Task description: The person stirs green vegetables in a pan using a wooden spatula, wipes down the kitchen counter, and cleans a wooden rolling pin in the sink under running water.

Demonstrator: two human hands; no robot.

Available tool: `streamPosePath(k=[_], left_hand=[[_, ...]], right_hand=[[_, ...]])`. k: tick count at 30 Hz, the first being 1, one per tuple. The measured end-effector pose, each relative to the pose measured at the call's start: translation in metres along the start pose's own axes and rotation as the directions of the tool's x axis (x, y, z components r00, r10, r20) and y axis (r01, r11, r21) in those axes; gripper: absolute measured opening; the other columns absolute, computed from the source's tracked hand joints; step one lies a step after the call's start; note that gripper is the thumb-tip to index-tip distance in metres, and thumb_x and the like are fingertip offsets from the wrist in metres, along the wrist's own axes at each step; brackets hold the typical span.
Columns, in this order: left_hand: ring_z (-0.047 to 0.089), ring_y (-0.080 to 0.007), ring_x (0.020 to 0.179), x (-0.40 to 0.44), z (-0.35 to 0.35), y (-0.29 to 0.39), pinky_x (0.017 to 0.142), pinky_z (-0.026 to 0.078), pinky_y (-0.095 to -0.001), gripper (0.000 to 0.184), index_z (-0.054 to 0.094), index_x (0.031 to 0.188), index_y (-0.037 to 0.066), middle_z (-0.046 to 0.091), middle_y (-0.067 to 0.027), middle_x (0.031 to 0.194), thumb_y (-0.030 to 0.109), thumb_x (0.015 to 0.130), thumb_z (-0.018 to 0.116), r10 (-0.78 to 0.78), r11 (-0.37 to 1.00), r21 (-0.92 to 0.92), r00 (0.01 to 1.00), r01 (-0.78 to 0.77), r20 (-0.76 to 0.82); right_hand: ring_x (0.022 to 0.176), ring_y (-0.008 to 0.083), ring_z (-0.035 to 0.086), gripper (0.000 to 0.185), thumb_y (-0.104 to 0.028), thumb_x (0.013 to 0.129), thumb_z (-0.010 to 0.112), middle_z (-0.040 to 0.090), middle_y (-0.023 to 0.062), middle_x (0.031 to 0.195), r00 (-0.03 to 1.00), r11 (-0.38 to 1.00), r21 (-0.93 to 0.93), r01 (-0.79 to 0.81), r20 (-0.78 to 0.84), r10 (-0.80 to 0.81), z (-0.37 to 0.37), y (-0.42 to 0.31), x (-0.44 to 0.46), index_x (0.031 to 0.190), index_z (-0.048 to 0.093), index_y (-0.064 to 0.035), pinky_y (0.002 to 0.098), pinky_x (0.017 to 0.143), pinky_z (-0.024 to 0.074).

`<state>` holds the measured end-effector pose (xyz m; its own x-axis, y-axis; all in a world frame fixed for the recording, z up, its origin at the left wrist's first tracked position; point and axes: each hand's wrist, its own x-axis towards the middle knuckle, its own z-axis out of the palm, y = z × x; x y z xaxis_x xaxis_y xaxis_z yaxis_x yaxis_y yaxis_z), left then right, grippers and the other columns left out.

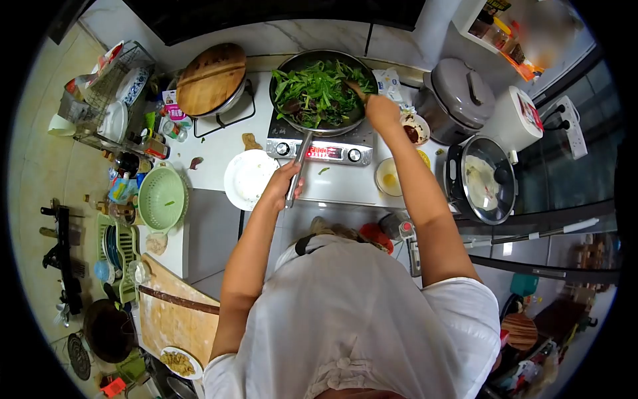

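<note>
My left hand (284,186) is closed round the metal handle of a frying pan (300,163). The pan sits on an induction cooker (320,153) with a lit red display. Leafy greens (322,90) fill the pan, some of them dark and wilted. In my right hand (384,114) is a wooden spatula (357,88), its blade among the greens on the pan's right side. Close to my left hand stands a white plate (242,174). Below my right forearm is a small bowl with yellowish liquid (388,178).
A wooden-lidded pot (211,78) stands left of the pan. To the right are a grey cooker (462,93) and a glass-lidded pot (488,183). A green colander (161,198) stands at the counter's left, near bottles and a dish rack (113,110). A bowl with dark red sauce (413,133) is nearby.
</note>
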<state>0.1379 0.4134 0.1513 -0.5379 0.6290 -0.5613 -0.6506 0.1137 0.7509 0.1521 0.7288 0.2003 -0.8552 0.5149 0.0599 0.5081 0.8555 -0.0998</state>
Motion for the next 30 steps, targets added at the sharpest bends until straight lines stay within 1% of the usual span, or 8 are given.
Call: streamPosePath(k=[6, 9, 12, 15, 19, 22, 26, 30], left_hand=[[0.046, -0.0123, 0.043, -0.004, 0.004, 0.004, 0.038, 0.038, -0.0251, 0.012, 0.049, 0.101, 0.014, 0.053, -0.0033, 0.065, 0.025, 0.098, 0.047, -0.02, 1.0, -0.011, 1.0, 0.02, -0.023], [0.046, -0.0123, 0.043, -0.004, 0.005, 0.005, 0.038, 0.038, -0.0251, 0.012, 0.049, 0.101, 0.014, 0.053, -0.0034, 0.064, 0.025, 0.098, 0.047, -0.018, 1.0, 0.012, 1.0, 0.018, -0.02], [0.046, -0.0123, 0.043, -0.002, 0.002, 0.003, 0.038, 0.039, -0.0252, 0.012, 0.049, 0.102, 0.014, 0.052, -0.0035, 0.065, 0.025, 0.098, 0.047, -0.006, 1.0, 0.012, 1.0, 0.006, 0.009], [0.045, -0.0122, 0.043, -0.001, 0.001, 0.002, 0.038, 0.039, -0.0254, 0.013, 0.05, 0.105, 0.015, 0.053, -0.0036, 0.065, 0.025, 0.098, 0.046, -0.026, 1.0, -0.009, 1.0, 0.026, 0.0], [0.045, -0.0121, 0.043, -0.002, 0.002, 0.002, 0.038, 0.038, -0.0254, 0.014, 0.05, 0.107, 0.015, 0.053, -0.0035, 0.065, 0.026, 0.099, 0.046, -0.02, 1.0, -0.003, 1.0, 0.02, 0.003], [0.045, -0.0121, 0.043, -0.003, 0.003, 0.001, 0.038, 0.038, -0.0255, 0.014, 0.05, 0.107, 0.015, 0.053, -0.0035, 0.065, 0.026, 0.099, 0.045, -0.014, 1.0, 0.003, 1.0, 0.014, 0.003], [0.045, -0.012, 0.043, -0.005, 0.004, 0.003, 0.038, 0.039, -0.0255, 0.014, 0.051, 0.105, 0.015, 0.053, -0.0034, 0.066, 0.026, 0.099, 0.045, -0.005, 1.0, -0.001, 1.0, 0.005, 0.003], [0.046, -0.0121, 0.043, -0.004, 0.004, 0.003, 0.039, 0.039, -0.0255, 0.013, 0.051, 0.104, 0.015, 0.053, -0.0033, 0.065, 0.025, 0.099, 0.046, 0.013, 1.0, 0.001, 1.0, -0.013, 0.008]], right_hand=[[0.084, 0.0357, 0.067, 0.025, -0.025, 0.088, 0.053, 0.068, 0.021, 0.085, 0.993, 0.991, 0.13, 0.028, 0.108, -0.042, 0.001, 0.008, -0.041, 0.095, 0.069, -0.0056, 0.0466, 0.074, 0.0528], [0.083, 0.0338, 0.069, 0.023, -0.014, 0.085, 0.053, 0.07, 0.019, 0.09, 0.987, 0.998, -0.006, 0.064, 0.147, -0.063, -0.008, 0.002, -0.051, 0.093, 0.07, -0.0006, 0.0429, 0.072, 0.0549], [0.08, 0.0352, 0.067, 0.025, -0.026, 0.087, 0.056, 0.069, 0.0166, 0.085, 0.997, 0.998, -0.002, 0.063, 0.041, -0.063, 0.015, 0.014, -0.032, 0.103, 0.07, -0.0127, 0.0471, 0.071, 0.0533], [0.076, 0.0343, 0.067, 0.026, -0.026, 0.086, 0.058, 0.069, 0.0145, 0.082, 0.999, 0.995, 0.091, 0.052, -0.013, -0.051, -0.005, 0.026, -0.035, 0.107, 0.07, -0.0169, 0.0455, 0.069, 0.0533], [0.067, 0.0318, 0.066, 0.023, -0.025, 0.086, 0.06, 0.068, 0.0162, 0.08, 0.969, 0.987, 0.085, 0.133, -0.219, -0.112, -0.066, 0.01, -0.074, 0.104, 0.07, -0.0139, 0.0438, 0.062, 0.0523], [0.068, 0.0331, 0.065, 0.025, -0.026, 0.086, 0.06, 0.067, 0.0161, 0.076, 0.933, 0.952, 0.164, 0.26, -0.297, -0.204, -0.077, -0.013, -0.092, 0.109, 0.068, -0.0181, 0.0446, 0.062, 0.0512], [0.066, 0.0353, 0.066, 0.024, -0.024, 0.091, 0.053, 0.067, 0.0168, 0.073, 0.96, 0.913, 0.3, 0.278, -0.105, -0.258, -0.05, -0.052, -0.092, 0.107, 0.067, -0.0124, 0.0469, 0.06, 0.0518], [0.066, 0.0366, 0.065, 0.023, -0.026, 0.092, 0.052, 0.066, 0.0184, 0.072, 0.976, 0.958, 0.191, 0.212, -0.086, -0.199, 0.005, -0.05, -0.061, 0.107, 0.067, -0.0157, 0.0486, 0.061, 0.0514]])
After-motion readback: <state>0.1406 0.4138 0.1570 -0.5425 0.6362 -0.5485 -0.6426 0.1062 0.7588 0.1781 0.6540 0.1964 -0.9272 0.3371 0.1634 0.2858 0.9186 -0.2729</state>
